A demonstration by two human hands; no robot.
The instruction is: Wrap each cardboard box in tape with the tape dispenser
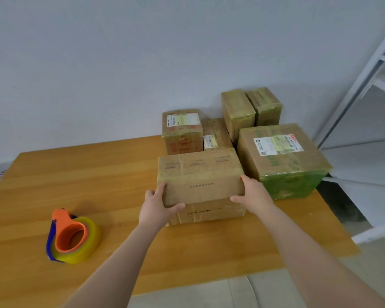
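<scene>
**Box gripped: tight on the right, free on the left**

The cardboard box [200, 185] is mid-counter [98, 174]. The left hand [158, 205] wraps its near-left corner and the right hand [253, 196] grips its right side. Can't tell if it's lifted or resting.

Risks:
- The right hand is just beside the green-taped box [282, 161], which stands at the counter's right edge. A swing that way would likely shove it towards the drop.
- The rear face looks to be touching the labelled boxes [182, 132] behind, so turning it may drag them.
- The tape dispenser [72, 236] lies well apart to the left. One hand has to let go to fetch it, and the box could shift.

Open counter room: the left and near sides.
</scene>
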